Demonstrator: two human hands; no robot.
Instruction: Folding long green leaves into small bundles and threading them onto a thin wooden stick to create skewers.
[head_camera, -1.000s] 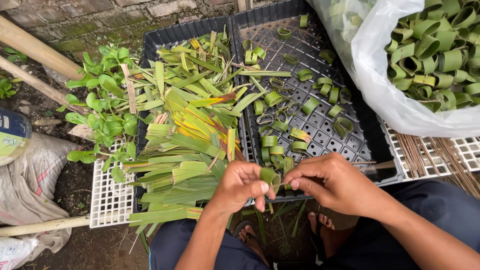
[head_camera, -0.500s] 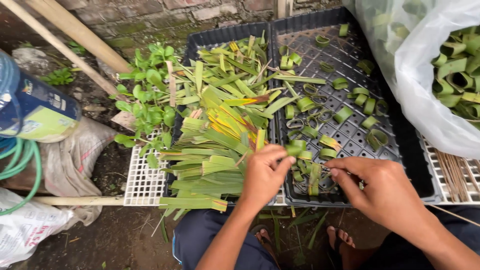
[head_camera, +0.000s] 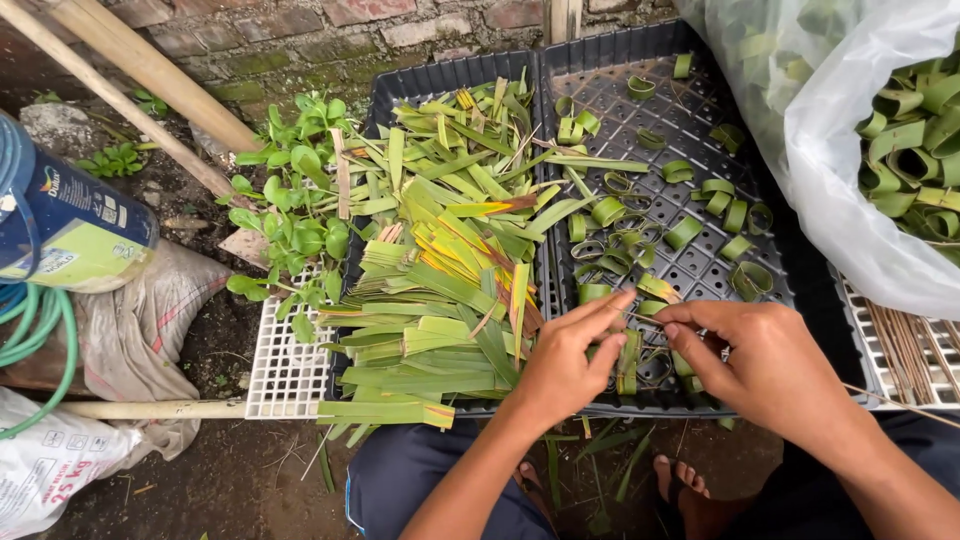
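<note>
My left hand (head_camera: 565, 360) pinches a green leaf strip (head_camera: 630, 365) that hangs down between both hands over the front edge of the right black tray (head_camera: 775, 300). My right hand (head_camera: 765, 365) is close beside it, thumb and forefinger closed on a thin stick (head_camera: 648, 320) that points at the strip. Curled leaf rings (head_camera: 690, 230) lie scattered in that tray. The left black tray (head_camera: 400, 85) holds a heap of flat cut leaf strips (head_camera: 440, 270), green and yellow.
A clear plastic bag (head_camera: 840, 200) full of leaf rings sits at the right. A white grid tray (head_camera: 285, 375) lies at the left and another with thin sticks (head_camera: 910, 355) at the right. A blue can (head_camera: 60, 215), green hose (head_camera: 45, 350), sacks (head_camera: 140, 330), bamboo poles (head_camera: 150, 70), small plants (head_camera: 295, 215) and a brick wall surround them.
The view has shifted a little to the right and closer. My hands have drawn nearer together, and the leaf strip now hangs lower between them.
</note>
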